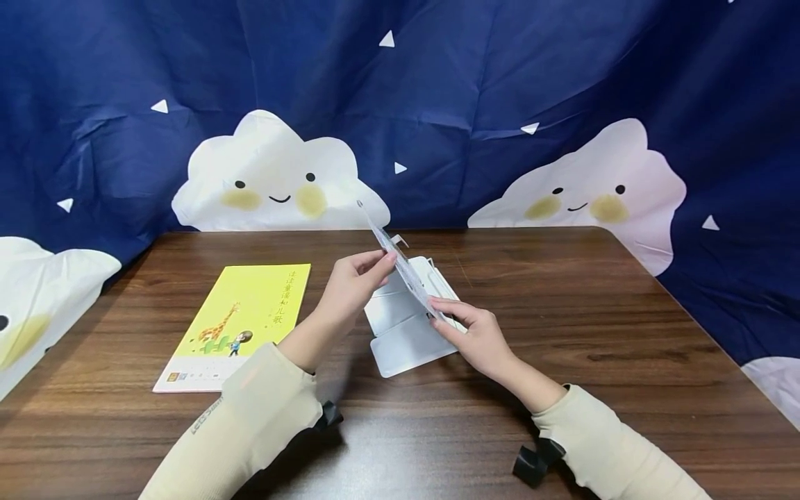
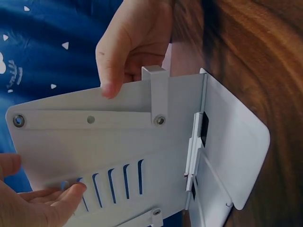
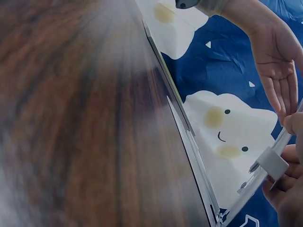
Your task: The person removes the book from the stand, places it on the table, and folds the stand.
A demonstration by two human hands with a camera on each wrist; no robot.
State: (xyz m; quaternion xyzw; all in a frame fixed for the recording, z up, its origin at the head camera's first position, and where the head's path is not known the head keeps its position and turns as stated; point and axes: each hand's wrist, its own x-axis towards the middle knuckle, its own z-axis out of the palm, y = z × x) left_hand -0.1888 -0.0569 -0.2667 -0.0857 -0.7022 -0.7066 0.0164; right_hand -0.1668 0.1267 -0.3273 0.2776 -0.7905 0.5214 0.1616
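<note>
A white folding metal stand (image 1: 412, 344) stands on the table, its slotted panel (image 2: 57, 151) tilted up from the hinged flat base (image 2: 236, 137). My left hand (image 1: 353, 288) pinches the panel partway up its left side, fingers beside the slots in the left wrist view. Lower down, near the hinge, my right hand (image 1: 480, 337) grips the panel's right edge with thumb and fingers. A bent white clip (image 2: 159, 94) is riveted to the panel close to the right hand. In the right wrist view the stand appears mostly edge-on.
A yellow children's book (image 1: 240, 319) with a giraffe on its cover lies left of the stand. The brown wooden table (image 1: 625, 333) reaches back to a blue curtain (image 1: 431, 83) with cloud faces. Black straps (image 1: 531, 464) hang by both sleeves.
</note>
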